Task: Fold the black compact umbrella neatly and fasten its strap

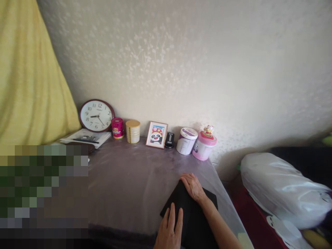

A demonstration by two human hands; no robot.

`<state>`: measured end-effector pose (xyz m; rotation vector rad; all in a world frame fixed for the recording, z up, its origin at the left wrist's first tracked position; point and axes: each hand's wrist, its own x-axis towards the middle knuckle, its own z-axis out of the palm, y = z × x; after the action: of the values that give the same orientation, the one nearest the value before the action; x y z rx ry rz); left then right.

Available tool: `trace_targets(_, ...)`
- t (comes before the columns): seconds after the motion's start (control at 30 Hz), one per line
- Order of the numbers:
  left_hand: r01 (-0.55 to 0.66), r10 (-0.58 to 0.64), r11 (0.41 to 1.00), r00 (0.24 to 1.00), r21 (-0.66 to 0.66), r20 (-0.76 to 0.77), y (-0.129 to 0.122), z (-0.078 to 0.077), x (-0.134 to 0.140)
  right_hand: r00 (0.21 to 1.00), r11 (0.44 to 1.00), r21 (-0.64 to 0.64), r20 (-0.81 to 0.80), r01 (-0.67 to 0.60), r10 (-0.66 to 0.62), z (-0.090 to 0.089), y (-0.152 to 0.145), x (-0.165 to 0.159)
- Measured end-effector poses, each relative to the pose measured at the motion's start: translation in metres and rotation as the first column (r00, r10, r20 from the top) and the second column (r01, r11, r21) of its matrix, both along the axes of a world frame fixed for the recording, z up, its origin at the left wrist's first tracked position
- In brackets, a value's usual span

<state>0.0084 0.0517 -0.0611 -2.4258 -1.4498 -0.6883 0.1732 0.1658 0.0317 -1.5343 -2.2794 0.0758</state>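
A flat black piece (190, 221) with angular corners lies near the table's right front edge. It looks like a folded sheet or cloth; which of these I cannot tell. My right hand (193, 188) rests palm down across its far edge, fingers stretched out and pointing left. Nearer to me, my left hand (169, 230) is over its left side with the fingers spread, seemingly touching the surface. Neither hand grips anything. The black piece's near part runs out of the picture, and my right forearm covers some of its right side.
A grey cloth covers the table (124, 180). Along the wall stand a clock (96, 116), a pink tin (117, 128), a yellow-lidded can (133, 132), a framed panda picture (156, 135), a white tub (186, 141) and a pink tub (204, 147). Right: a white plastic bag (280, 186).
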Motion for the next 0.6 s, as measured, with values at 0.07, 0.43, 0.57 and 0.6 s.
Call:
trace_targets(0.07, -0.005, 0.006, 1.0, 1.0, -0.022, 0.008, 0.0, 0.0, 0.001, 1.0, 1.0, -0.015, 0.013, 0.011, -0.01, -0.001, 0.007, 0.004)
trace_targets(0.43, 0.046, -0.036, 0.959, 0.999, -0.281, 0.039, -0.003, 0.015, 0.001, 0.852, 0.864, 0.117, -0.272, 0.49, -0.447, 0.007, -0.04, 0.057)
trace_targets(0.57, 0.052, -0.041, 0.947, 0.998, -0.318, 0.04, -0.002, 0.022, 0.001, 0.747, 0.779, 0.059, -0.34, 0.624, -0.572, 0.001, -0.077, 0.078)
trace_targets(0.6, 0.034, -0.024, 0.947, 0.999, -0.32, 0.036, -0.003, 0.023, 0.002, 0.71, 0.76, 0.004, -0.36, 0.649, -0.605, 0.0, -0.086, 0.078)
